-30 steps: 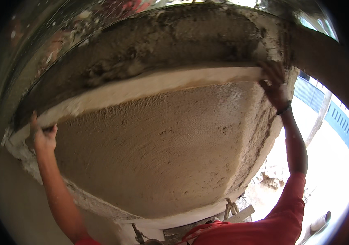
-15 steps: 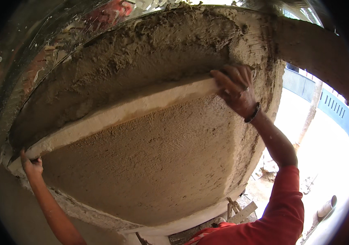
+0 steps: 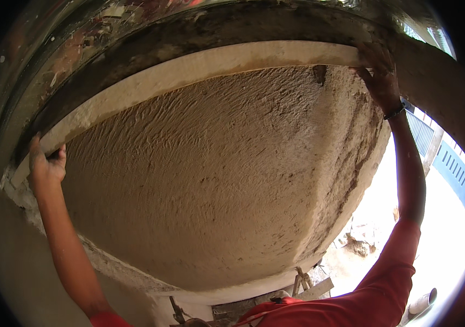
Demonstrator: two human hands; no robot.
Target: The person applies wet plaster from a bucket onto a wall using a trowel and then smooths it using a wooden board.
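Observation:
A long pale straightedge board [image 3: 189, 64] spans the upper part of a wall coated with wet grey-brown plaster [image 3: 216, 169], and looks bowed through the lens. At its lower left end, my left hand [image 3: 48, 166] grips the board, thumb and fingers at its edge. My right hand [image 3: 380, 79] holds the upper right end with fingers wrapped over it, partly in shadow. Below the board the plaster shows ridges and rough drag marks. A dark strip of wall [image 3: 161, 46] lies above the board.
A dark beam [image 3: 439, 76] runs off at the upper right. Rough mortar lines the wall's left lower edge [image 3: 118, 267]. Wooden pieces [image 3: 317, 289] and a pale pipe [image 3: 423, 301] lie low down. Outside at right stands a blue fence [image 3: 453, 166].
Both hands have moved upward with the straightedge, the right one also outward to the right. Rough plaster once above the board is now levelled or ridged below it.

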